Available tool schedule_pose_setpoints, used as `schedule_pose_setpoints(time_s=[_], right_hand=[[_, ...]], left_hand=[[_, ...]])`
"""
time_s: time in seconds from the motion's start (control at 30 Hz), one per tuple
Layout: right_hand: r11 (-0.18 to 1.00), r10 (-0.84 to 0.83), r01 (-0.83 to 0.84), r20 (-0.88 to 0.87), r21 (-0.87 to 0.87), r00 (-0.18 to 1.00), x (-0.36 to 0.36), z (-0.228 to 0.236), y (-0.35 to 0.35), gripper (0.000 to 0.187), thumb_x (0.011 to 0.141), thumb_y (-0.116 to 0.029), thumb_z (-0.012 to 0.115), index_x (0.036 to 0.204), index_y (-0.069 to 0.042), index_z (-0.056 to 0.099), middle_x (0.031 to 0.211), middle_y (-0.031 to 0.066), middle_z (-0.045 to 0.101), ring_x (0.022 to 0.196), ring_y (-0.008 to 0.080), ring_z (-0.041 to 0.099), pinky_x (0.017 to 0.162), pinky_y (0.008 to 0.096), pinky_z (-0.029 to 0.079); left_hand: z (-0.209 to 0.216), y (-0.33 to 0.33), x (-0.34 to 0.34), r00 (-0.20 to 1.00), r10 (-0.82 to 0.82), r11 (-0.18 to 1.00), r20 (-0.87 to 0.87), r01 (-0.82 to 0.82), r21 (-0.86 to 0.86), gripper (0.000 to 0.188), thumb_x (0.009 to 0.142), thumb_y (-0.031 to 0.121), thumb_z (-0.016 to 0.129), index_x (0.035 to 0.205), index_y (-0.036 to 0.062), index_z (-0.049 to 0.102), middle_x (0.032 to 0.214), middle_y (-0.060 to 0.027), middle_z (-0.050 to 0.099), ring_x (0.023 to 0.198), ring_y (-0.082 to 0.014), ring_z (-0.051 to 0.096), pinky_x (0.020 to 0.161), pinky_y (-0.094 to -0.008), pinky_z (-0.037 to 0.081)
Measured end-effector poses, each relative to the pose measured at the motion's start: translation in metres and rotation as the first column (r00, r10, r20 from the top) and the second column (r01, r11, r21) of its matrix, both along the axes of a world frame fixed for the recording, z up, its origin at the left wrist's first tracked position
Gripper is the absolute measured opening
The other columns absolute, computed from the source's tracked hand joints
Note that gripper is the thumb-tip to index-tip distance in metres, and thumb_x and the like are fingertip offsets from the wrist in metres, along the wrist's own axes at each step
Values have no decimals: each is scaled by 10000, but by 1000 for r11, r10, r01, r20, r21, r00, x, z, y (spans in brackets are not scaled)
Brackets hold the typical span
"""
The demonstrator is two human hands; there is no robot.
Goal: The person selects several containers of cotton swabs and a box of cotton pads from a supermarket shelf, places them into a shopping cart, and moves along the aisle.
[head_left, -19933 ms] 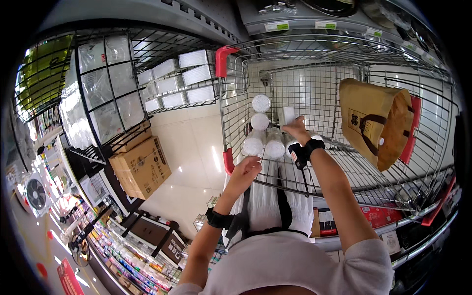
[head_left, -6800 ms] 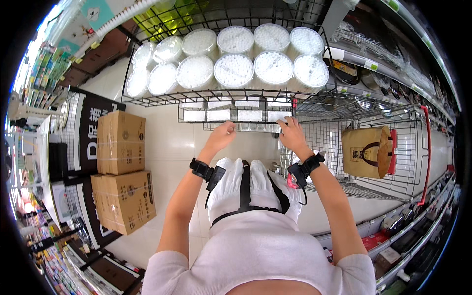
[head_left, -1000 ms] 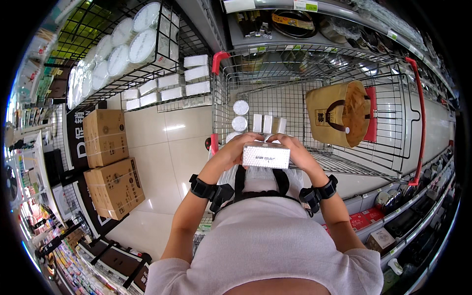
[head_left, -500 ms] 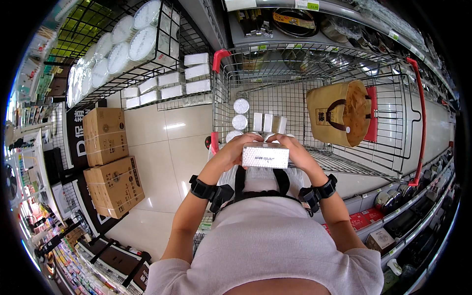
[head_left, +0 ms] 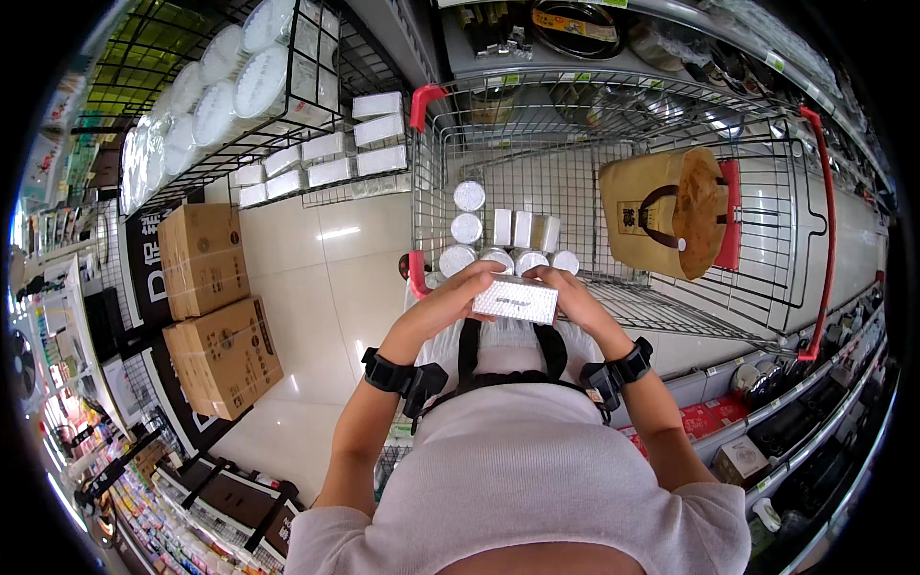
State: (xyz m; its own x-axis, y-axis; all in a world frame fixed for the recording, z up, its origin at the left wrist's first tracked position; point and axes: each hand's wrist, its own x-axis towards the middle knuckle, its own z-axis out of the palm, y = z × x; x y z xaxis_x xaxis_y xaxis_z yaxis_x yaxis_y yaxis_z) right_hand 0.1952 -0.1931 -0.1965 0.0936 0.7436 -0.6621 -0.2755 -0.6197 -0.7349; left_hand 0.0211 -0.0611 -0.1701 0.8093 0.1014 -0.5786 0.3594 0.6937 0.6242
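Between my two hands is a white rectangular box (head_left: 516, 299) with a fine pattern and a small dark print on the side that shows. My left hand (head_left: 458, 294) grips its left end and my right hand (head_left: 569, 299) its right end, fingers closed around it. The box is close in front of my body, at the near side of a wire shopping cart (head_left: 565, 177). Just past my hands, inside the cart, stand several round white-topped containers (head_left: 467, 228) and a short row of white boxes (head_left: 522, 229).
A brown paper bag (head_left: 628, 216) lies in the cart's right part, by the red handle (head_left: 817, 240). To the left, wire racks hold white tubs (head_left: 261, 81) and white boxes (head_left: 379, 131). Two cardboard cartons (head_left: 222, 359) stand on the floor. Shelves (head_left: 767, 422) line the right.
The held box has tilted and shifted slightly, and my hands have moved a little with it. More of the round containers beyond them now shows.
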Motion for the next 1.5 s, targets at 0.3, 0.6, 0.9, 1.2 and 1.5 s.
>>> schedule_pose_setpoints(time_s=[0.3,0.6,0.9,1.2,1.5], right_hand=[[1000,9,-9,22,22,1000,8,-13,11,451,866,-320,313,996,40,552,598,100,550,404,148,493,390,248,405],[1000,13,-14,22,28,1000,10,-13,13,457,876,-334,312,1006,29,556,593,85,541,422,132,490,396,242,407],[1000,18,-18,9,18,1000,12,-19,15,467,873,-349,318,998,26,565,590,81,535,428,129,487,404,232,407],[1000,20,-21,24,12,1000,12,-16,15,470,872,-355,322,990,28,568,608,89,546,427,131,488,411,234,410],[993,120,-121,77,8,990,21,-19,17,445,869,-355,345,1035,4,549,655,104,570,497,140,529,450,233,425]], left_hand=[[-3,4,2,999,-28,999,-46,29,18,486,890,361,437,1266,70,341,1175,-70,454,1045,-159,479,813,-336,447],[-2,5,4,999,-14,1000,-52,15,25,458,894,341,434,1264,85,351,1162,-67,463,1028,-156,488,794,-332,456],[1,5,5,999,10,1000,-46,-8,30,487,885,352,454,1267,71,345,1159,-72,463,1033,-163,482,794,-329,455],[-1,4,4,999,18,999,-42,-16,40,495,884,344,457,1266,52,337,1159,-81,460,1036,-166,477,796,-324,451],[-2,4,4,995,21,995,-93,-12,97,468,868,305,472,1245,48,368,1134,-81,476,1003,-161,494,774,-316,456]])
